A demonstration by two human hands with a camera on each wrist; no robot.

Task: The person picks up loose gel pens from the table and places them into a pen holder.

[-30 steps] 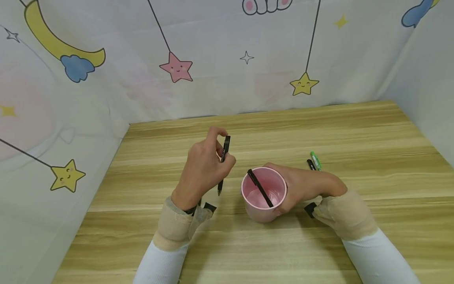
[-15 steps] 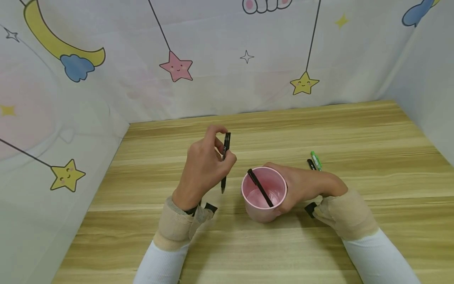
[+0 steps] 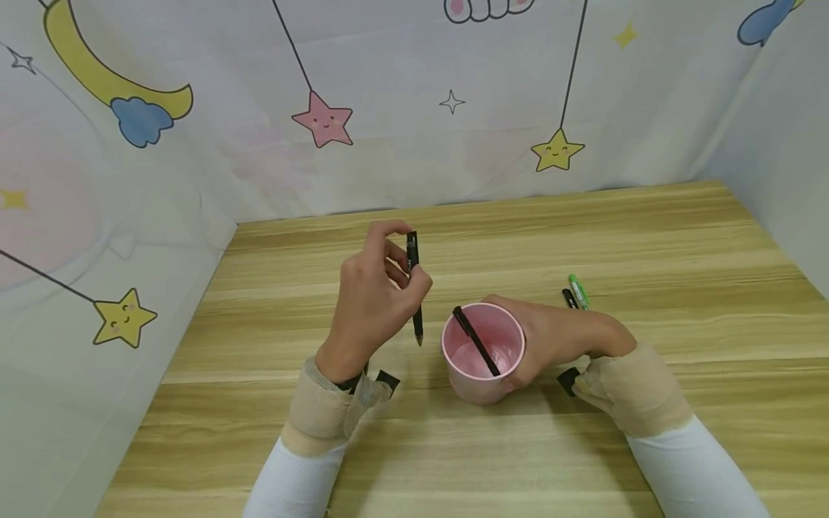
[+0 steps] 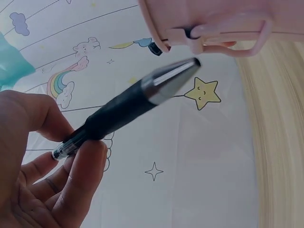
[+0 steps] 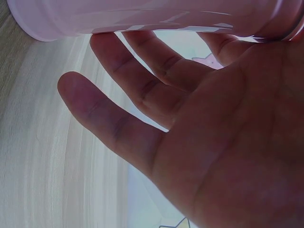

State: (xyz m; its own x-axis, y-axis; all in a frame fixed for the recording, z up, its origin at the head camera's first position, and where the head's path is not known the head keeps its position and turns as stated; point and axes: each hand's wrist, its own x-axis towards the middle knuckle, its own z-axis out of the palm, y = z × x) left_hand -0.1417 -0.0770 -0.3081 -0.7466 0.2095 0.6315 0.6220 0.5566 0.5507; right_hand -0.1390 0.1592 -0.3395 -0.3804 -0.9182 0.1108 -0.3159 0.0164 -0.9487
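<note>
My left hand point(image 3: 372, 295) pinches a black pen point(image 3: 417, 324) above the table, its tip pointing down, just left of a pink cup point(image 3: 479, 392) and apart from it. In the left wrist view the pen's metal tip point(image 4: 173, 80) lies near the cup's handle point(image 4: 247, 50). My right hand point(image 3: 550, 334) holds the cup from the right, thumb on the near side. Several fingertips touch the cup's wall point(image 5: 142, 16) in the right wrist view, while the little finger stands off it. Inside the cup another black pen point(image 3: 476, 342) leans against the rim.
Behind the right forearm lie a green pen point(image 3: 578, 291) and a black one point(image 3: 570, 298), partly hidden by it. White cloth walls with printed stars point(image 3: 558, 151) enclose the wooden table point(image 3: 291, 244) at the back and sides.
The pen in my left hand has swung from a leftward slant to nearly upright, its tip moving right toward the cup. That hand has risen slightly. Right hand and cup stay put.
</note>
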